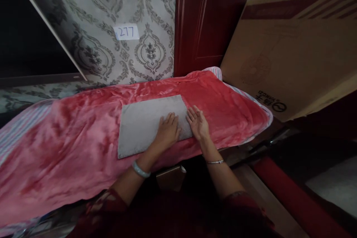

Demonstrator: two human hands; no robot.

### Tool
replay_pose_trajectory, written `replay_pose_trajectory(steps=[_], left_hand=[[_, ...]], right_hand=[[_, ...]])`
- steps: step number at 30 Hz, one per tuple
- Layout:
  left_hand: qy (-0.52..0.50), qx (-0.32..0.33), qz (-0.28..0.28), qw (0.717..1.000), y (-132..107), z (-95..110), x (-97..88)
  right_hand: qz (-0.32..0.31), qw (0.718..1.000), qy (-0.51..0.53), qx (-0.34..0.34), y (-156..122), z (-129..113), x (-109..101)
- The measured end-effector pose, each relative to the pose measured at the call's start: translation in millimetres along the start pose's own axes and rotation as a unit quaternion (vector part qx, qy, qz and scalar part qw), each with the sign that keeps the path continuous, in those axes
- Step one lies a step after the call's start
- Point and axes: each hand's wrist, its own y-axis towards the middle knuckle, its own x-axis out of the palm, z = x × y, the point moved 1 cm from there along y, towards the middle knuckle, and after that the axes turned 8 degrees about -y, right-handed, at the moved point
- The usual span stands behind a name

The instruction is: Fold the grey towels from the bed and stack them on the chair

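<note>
A flat grey rectangular piece, which looks like a folded cloth or mat [142, 122], lies on a red plush blanket [228, 108]. My left hand [168, 130] rests palm down on the right half of the grey piece, fingers stretched out. At the piece's right edge is my right hand [198, 122], its fingers extended and the palm turned partly inward. Neither hand grips anything. A pale bangle circles my left wrist, and a thin silver one my right.
Behind the blanket stand a patterned wall with a paper label [126, 32] and a dark red door [200, 18]. A large cardboard box [295, 44] leans at the right. To the left is a dark screen [33, 29]. The blanket's striped border hangs over the near edge.
</note>
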Motion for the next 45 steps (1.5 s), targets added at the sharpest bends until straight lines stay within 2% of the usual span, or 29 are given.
replay_pose_trajectory(steps=[3,7,11,16,20,26,29,31,32,33,35,37,39,41,43,45], left_hand=[[0.001,0.011,-0.026,1.000,15,9,13.9],[-0.004,0.020,-0.023,1.000,16,5,25.8],[-0.007,0.027,-0.013,1.000,14,3,27.7],[-0.001,0.007,-0.015,1.000,6,1,23.4],[0.017,-0.032,-0.006,0.999,-19,-19,14.8],[0.059,-0.112,0.036,0.991,-80,-73,-1.0],[0.072,-0.126,0.064,0.987,-102,-89,-3.8],[0.076,-0.127,0.076,0.986,-108,-92,-3.2],[0.078,-0.129,0.080,0.985,-108,-92,-2.4],[0.080,-0.131,0.081,0.985,-108,-91,-1.5],[0.083,-0.133,0.081,0.984,-108,-91,0.4],[0.081,-0.133,0.083,0.984,-109,-91,1.6],[0.075,-0.128,0.084,0.985,-111,-93,0.9],[0.066,-0.125,0.084,0.986,-112,-97,-2.6],[0.044,-0.122,0.078,0.989,-106,-102,-8.5],[0.003,-0.102,0.067,0.992,-91,-105,-14.9]], right_hand=[[0.014,1.000,-0.012,0.004,4,6,-8],[-0.011,0.996,-0.088,-0.005,7,8,-19],[-0.032,0.978,-0.205,-0.037,6,9,-18],[-0.027,0.974,-0.216,-0.063,3,11,-13],[-0.027,0.975,-0.211,-0.065,4,12,-14],[-0.030,0.977,-0.204,-0.061,5,13,-19],[-0.012,0.963,-0.256,-0.084,15,5,-8],[-0.014,0.930,-0.342,-0.138,28,-2,11],[-0.024,0.900,-0.402,-0.168,36,-4,23],[-0.037,0.861,-0.469,-0.192,44,-6,35],[-0.059,0.764,-0.609,-0.204,58,-3,57],[-0.086,0.661,-0.724,-0.175,67,4,69],[-0.126,0.582,-0.793,-0.128,71,14,70],[-0.154,0.545,-0.819,-0.093,71,21,65],[-0.156,0.538,-0.824,-0.085,71,24,59],[-0.152,0.538,-0.824,-0.093,71,25,56]])
